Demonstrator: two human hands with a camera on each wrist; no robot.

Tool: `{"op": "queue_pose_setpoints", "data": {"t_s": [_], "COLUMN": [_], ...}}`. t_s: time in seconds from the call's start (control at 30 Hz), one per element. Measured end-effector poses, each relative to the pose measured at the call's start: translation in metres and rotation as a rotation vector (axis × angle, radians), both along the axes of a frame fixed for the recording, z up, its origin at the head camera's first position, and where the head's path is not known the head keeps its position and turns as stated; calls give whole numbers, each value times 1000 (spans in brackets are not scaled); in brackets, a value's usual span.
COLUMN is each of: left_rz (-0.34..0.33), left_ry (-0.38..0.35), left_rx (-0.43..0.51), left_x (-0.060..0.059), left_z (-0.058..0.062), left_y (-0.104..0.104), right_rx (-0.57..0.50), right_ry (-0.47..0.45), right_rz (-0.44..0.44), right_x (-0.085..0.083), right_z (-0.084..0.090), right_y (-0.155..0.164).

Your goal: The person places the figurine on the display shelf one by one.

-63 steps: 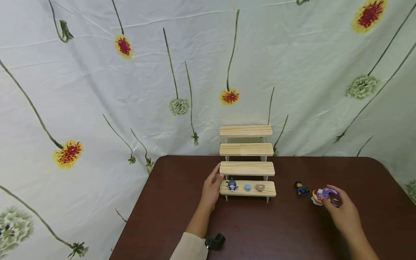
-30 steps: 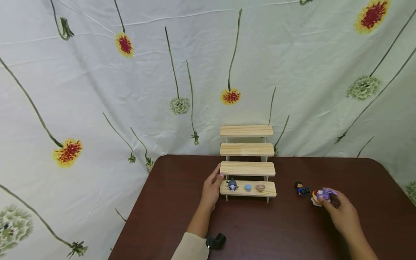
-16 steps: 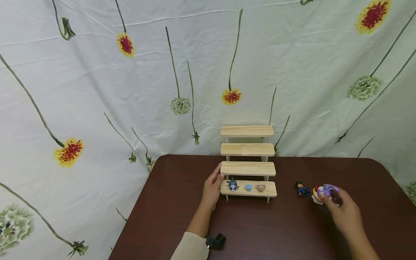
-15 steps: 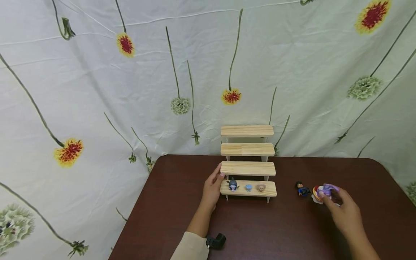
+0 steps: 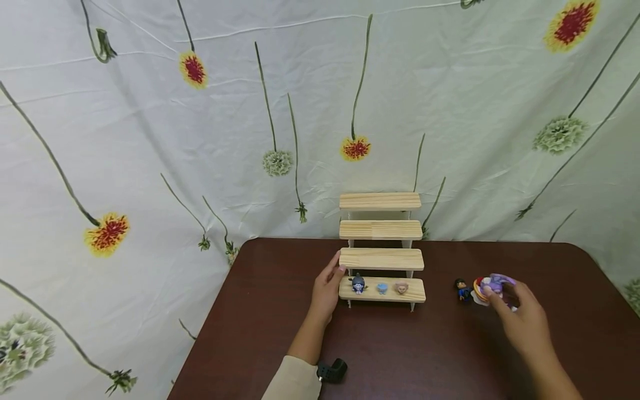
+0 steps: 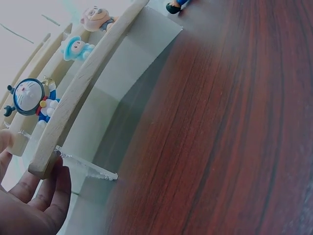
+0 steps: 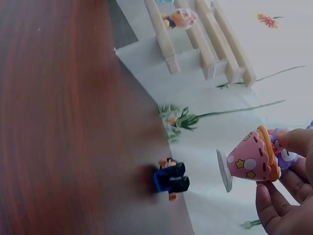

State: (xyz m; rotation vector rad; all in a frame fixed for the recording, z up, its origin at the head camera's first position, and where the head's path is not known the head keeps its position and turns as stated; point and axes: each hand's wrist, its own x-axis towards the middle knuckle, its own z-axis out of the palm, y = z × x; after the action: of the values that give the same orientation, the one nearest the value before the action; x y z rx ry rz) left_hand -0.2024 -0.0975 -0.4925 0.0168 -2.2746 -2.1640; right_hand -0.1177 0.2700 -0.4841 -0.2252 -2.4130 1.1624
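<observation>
Right fingers: I have my right hand (image 5: pixel 522 322) pinching the purple figurine (image 5: pixel 492 286) on its pink cone base (image 7: pixel 252 159), lifted just off the table beside the dark-clothed figure (image 5: pixel 462 290).
Left fingers: my left hand (image 5: pixel 325 291) lies relaxed with straight fingers (image 6: pixel 46 188) against the left end of the wooden step shelf (image 5: pixel 381 253), steadying it.
Doing it well: I judge the pinch should stay high on the body, the base kept level, with the shelf braced.
Shelf load: three small figures on the bottom step, a blue cat figure (image 6: pixel 30 98) leftmost.
Surface: dark red-brown table (image 5: pixel 390 355).
Room: pale flower-printed cloth (image 5: pixel 200 111) behind.
</observation>
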Motion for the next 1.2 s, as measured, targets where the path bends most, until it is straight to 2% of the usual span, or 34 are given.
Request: {"op": "queue_pose_setpoints", "data": {"t_s": [0.43,0.73,0.97,1.2], "left_rz": [2,-2,-4,4], "left_ry": [-2,10,12,16], "left_rx": [-21,-21,-18,-18], "left_x": [1,2,2,1], "left_z": [3,2,3,3], "left_y": [0,0,0,1], "right_rx": [-55,-83,-130,-84], "right_ry": [87,72,100,85], "right_rz": [88,121,153,197], "right_x": [-11,-18,-27,-36], "right_z": [9,14,16,20], "right_y": [-21,-36,-48,-62]}}
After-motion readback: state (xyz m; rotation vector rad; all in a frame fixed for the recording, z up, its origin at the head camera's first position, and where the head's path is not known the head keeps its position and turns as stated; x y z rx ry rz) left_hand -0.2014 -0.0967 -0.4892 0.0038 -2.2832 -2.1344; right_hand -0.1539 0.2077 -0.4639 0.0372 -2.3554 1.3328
